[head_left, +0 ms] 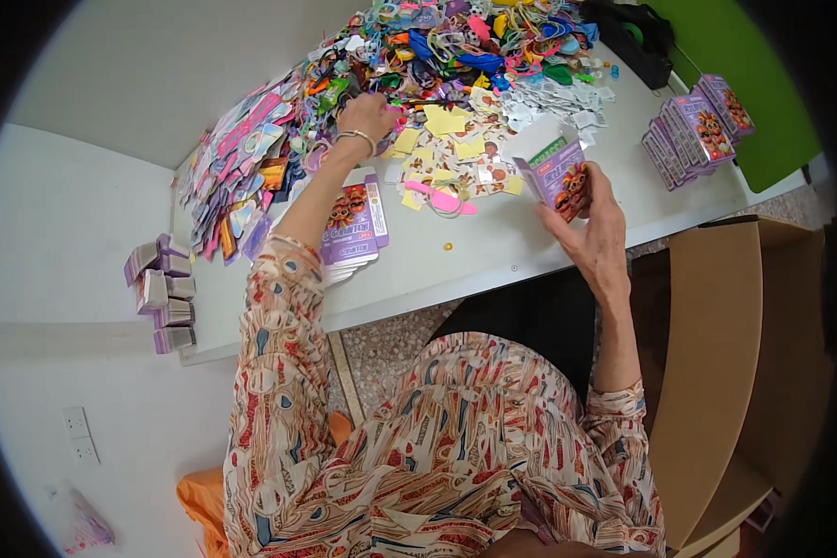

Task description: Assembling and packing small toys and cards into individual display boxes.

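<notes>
My right hand (597, 232) holds a small purple carton (562, 179) with a picture of reddish round characters; its white top flap (533, 139) stands up. Over at the pile of small colourful toys and cords (437, 51), my left hand (367, 119) reaches in with its fingers bent down and closed. Something pink shows by those fingertips, but what they hold is hidden. Beneath my left forearm lies a stack of flat purple cartons (355, 244). Between my hands are sticker sheets and yellow paper squares (445, 121), with a pink toy with a cord (445, 200) in front of them.
Filled purple boxes (688, 139) stand at the right by a green board (763, 102). Shiny printed packets (237, 167) heap up at the left, and more small boxes (165, 293) are stacked on the left edge. A large cardboard box (711, 363) is at my right.
</notes>
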`<act>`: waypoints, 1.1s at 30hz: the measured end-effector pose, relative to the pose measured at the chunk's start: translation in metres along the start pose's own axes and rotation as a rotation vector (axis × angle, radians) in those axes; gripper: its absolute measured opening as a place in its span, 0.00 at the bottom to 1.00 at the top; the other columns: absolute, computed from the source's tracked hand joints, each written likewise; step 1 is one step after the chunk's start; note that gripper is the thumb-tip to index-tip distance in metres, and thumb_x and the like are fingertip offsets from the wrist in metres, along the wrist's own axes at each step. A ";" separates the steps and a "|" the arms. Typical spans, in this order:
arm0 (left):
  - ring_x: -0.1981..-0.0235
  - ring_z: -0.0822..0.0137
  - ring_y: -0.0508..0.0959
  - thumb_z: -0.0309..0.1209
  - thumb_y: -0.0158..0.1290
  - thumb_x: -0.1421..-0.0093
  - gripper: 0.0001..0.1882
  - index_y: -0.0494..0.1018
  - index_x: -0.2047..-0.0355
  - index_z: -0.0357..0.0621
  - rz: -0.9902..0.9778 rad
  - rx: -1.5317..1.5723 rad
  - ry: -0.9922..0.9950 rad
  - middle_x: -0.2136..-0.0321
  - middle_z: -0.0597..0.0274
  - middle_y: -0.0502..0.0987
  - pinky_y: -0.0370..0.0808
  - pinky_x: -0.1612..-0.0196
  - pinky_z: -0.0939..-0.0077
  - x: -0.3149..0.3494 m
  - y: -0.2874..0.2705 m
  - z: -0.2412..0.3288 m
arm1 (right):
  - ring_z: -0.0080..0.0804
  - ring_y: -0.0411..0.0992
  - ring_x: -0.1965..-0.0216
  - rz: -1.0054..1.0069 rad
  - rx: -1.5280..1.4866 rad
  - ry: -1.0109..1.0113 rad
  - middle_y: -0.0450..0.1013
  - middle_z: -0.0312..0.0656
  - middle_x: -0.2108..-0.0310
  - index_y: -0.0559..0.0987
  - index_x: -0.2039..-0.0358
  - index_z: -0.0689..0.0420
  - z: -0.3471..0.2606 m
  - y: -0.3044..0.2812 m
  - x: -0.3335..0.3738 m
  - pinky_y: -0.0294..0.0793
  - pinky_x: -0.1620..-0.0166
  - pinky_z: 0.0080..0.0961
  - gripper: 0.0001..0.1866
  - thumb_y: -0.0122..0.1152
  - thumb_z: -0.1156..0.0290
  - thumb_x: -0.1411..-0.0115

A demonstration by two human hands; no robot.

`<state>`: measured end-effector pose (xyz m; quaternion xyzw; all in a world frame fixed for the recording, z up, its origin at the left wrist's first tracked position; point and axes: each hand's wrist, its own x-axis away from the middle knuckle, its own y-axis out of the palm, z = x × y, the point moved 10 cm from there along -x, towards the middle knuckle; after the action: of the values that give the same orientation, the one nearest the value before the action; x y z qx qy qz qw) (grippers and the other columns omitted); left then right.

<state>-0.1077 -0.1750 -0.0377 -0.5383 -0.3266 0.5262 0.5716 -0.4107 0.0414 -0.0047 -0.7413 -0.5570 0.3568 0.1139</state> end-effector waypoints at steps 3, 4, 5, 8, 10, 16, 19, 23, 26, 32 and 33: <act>0.58 0.53 0.78 0.42 0.61 0.49 0.19 0.76 0.65 0.39 0.012 -0.233 -0.054 0.62 0.48 0.78 0.75 0.56 0.59 0.000 0.001 0.019 | 0.33 0.71 0.67 -0.026 0.033 0.016 0.72 0.48 0.63 0.64 0.45 0.68 0.006 -0.003 0.001 0.73 0.62 0.28 0.40 0.71 0.61 0.52; 0.58 0.53 0.78 0.42 0.61 0.49 0.19 0.76 0.65 0.39 0.011 -0.230 -0.055 0.62 0.48 0.78 0.75 0.56 0.59 -0.005 0.002 0.014 | 0.33 0.71 0.67 -0.028 0.035 0.016 0.72 0.48 0.63 0.64 0.45 0.68 0.005 -0.002 0.002 0.73 0.62 0.28 0.40 0.71 0.61 0.52; 0.58 0.52 0.78 0.43 0.62 0.51 0.20 0.76 0.65 0.39 -0.024 -0.179 -0.078 0.63 0.48 0.78 0.75 0.56 0.60 -0.010 0.004 0.004 | 0.33 0.71 0.67 -0.041 0.059 0.011 0.72 0.48 0.63 0.64 0.45 0.68 0.004 -0.001 0.003 0.73 0.62 0.28 0.40 0.71 0.61 0.52; 0.59 0.52 0.78 0.43 0.65 0.54 0.21 0.77 0.67 0.39 -0.087 -0.063 -0.133 0.65 0.49 0.79 0.74 0.56 0.62 -0.013 0.013 -0.014 | 0.34 0.71 0.67 -0.068 0.068 0.013 0.72 0.49 0.62 0.64 0.45 0.68 0.004 0.007 0.008 0.73 0.62 0.29 0.40 0.71 0.60 0.52; 0.73 0.61 0.79 0.38 0.65 0.54 0.17 0.79 0.66 0.43 -0.067 0.082 -0.094 0.71 0.55 0.81 0.75 0.64 0.71 -0.015 0.013 -0.018 | 0.34 0.71 0.67 -0.080 0.047 0.017 0.71 0.49 0.61 0.64 0.45 0.68 0.000 0.009 0.009 0.73 0.62 0.29 0.40 0.71 0.60 0.52; 0.76 0.77 0.74 0.31 0.62 0.47 0.09 0.79 0.67 0.42 -0.027 0.643 -0.211 0.76 0.69 0.79 0.70 0.70 0.83 -0.005 -0.021 -0.019 | 0.44 0.70 0.61 -0.168 0.159 0.026 0.69 0.52 0.60 0.63 0.45 0.67 -0.005 0.018 0.010 0.71 0.57 0.35 0.39 0.69 0.60 0.52; 0.74 0.79 0.74 0.31 0.61 0.45 0.10 0.77 0.63 0.42 -0.112 0.904 -0.065 0.72 0.68 0.79 0.69 0.70 0.85 0.021 -0.050 0.060 | 0.49 0.69 0.60 -0.173 0.196 -0.019 0.68 0.51 0.63 0.63 0.46 0.65 -0.009 0.025 0.011 0.70 0.57 0.40 0.37 0.68 0.63 0.52; 0.72 0.78 0.77 0.31 0.59 0.42 0.12 0.74 0.58 0.41 -0.198 1.036 0.234 0.70 0.66 0.79 0.72 0.69 0.83 0.059 -0.047 0.146 | 0.50 0.69 0.59 -0.205 0.187 -0.040 0.69 0.52 0.62 0.62 0.45 0.66 -0.018 0.038 0.014 0.71 0.58 0.41 0.38 0.68 0.62 0.53; 0.72 0.76 0.78 0.32 0.59 0.42 0.12 0.74 0.60 0.39 -0.174 0.762 0.282 0.70 0.65 0.80 0.74 0.69 0.82 0.077 -0.034 0.170 | 0.50 0.69 0.59 -0.197 0.175 -0.035 0.69 0.52 0.62 0.62 0.46 0.66 -0.021 0.036 0.017 0.71 0.58 0.41 0.39 0.68 0.62 0.53; 0.74 0.72 0.78 0.30 0.60 0.45 0.14 0.76 0.59 0.39 -0.056 0.567 0.400 0.68 0.63 0.80 0.74 0.69 0.78 0.096 -0.051 0.194 | 0.50 0.70 0.60 -0.196 0.172 0.015 0.69 0.52 0.64 0.64 0.48 0.66 -0.012 0.034 0.022 0.71 0.59 0.40 0.37 0.68 0.61 0.54; 0.74 0.72 0.78 0.30 0.60 0.45 0.14 0.76 0.59 0.39 -0.057 0.566 0.402 0.68 0.63 0.80 0.74 0.69 0.78 0.097 -0.053 0.194 | 0.50 0.70 0.60 -0.194 0.171 0.016 0.69 0.52 0.64 0.64 0.48 0.66 -0.012 0.034 0.020 0.71 0.59 0.40 0.37 0.68 0.61 0.54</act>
<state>-0.2544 -0.0227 0.0342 -0.4419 -0.0636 0.4630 0.7657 -0.3755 0.0507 -0.0236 -0.6744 -0.5927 0.3842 0.2150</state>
